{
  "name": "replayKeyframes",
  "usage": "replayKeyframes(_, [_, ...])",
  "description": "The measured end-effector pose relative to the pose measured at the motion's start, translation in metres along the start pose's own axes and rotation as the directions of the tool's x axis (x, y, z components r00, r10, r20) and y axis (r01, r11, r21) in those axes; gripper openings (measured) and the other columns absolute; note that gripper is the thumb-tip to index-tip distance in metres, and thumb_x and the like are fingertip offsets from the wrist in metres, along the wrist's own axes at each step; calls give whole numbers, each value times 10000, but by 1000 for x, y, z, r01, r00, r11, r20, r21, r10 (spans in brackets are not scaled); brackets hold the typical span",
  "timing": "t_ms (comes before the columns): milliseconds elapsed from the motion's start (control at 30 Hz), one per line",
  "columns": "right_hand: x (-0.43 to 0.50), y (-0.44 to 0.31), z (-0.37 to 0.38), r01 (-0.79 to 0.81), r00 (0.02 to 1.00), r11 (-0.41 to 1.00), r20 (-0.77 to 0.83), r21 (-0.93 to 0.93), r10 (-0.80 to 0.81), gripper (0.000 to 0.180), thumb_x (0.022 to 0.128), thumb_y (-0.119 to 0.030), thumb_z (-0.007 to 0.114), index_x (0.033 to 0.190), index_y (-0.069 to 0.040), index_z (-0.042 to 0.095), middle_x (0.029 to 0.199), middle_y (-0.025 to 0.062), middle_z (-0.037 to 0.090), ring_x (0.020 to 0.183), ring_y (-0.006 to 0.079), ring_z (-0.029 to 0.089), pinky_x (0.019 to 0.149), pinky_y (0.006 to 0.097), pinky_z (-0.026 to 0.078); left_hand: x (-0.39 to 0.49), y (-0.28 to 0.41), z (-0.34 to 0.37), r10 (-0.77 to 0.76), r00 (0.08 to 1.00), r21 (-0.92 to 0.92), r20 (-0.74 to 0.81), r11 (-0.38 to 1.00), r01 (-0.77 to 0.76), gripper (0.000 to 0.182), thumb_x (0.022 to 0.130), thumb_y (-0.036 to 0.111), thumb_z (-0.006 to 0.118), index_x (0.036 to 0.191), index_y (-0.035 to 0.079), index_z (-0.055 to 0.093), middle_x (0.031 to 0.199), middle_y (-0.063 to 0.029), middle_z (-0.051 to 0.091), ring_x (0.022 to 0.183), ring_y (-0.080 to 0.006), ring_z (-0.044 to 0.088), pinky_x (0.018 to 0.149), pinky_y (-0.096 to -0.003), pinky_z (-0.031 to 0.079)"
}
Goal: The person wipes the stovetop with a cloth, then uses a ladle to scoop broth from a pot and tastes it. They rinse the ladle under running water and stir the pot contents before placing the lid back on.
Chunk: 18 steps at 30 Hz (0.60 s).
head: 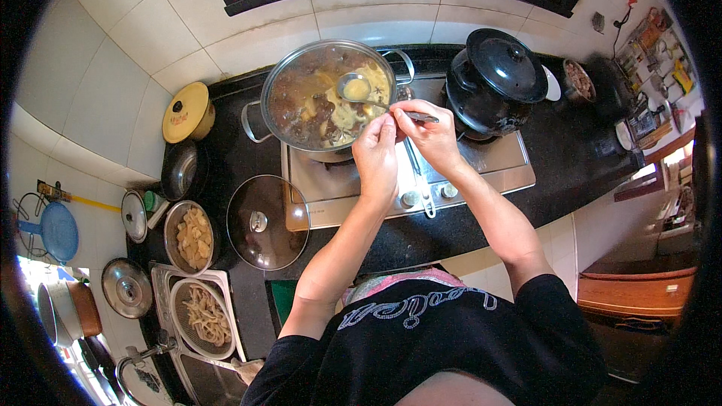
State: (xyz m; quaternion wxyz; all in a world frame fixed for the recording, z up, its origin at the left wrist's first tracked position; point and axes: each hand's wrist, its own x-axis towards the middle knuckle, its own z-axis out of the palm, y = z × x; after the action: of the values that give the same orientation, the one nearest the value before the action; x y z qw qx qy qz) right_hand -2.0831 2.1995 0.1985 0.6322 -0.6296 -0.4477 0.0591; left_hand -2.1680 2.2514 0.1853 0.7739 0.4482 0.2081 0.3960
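My right hand [431,132] grips the handle of a metal ladle [381,104], whose bowl holds yellowish liquid above a wide stainless steel pot [252,123]. Brown broth [302,84] in the pot carries pale foam, chunks and what look like star anise pods. At the pot's right front rim, close against the right hand, my left hand [377,160] has thumb and fingers pinched together. Whether something small sits in that pinch is hidden. Beneath the hands, a long-handled metal utensil [423,183] lies on the gas stove [333,186].
Right of the pot stands a lidded black stockpot [491,87]. A glass lid [268,242] rests at the stove's left front. Farther left are a bowl of pale chunks [194,237], a colander of pale strips [206,316] in the sink, and a yellow lidded pot [189,113].
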Motion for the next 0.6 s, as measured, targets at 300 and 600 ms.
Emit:
replayKeyframes(300, [3,4,-12,-119,992,989,-21,90,122,100,812,-52,617,878,20,637,760,70,643,658,85,599,562,221,491,5,-7,13,-31,999,10,17,999,31,214,895,68,493,1048,-64,563,945,-78,607,817,-113,572,752,-237,461])
replayKeyframes(600, [-9,-5,-23,127,990,974,-36,-187,-136,104,778,-41,638,869,10,635,769,112,640,664,158,628,565,248,485,-12,-3,16,-26,999,70,41,997,23,223,888,61,503,1049,-86,553,949,-87,607,837,-115,566,763,-242,457])
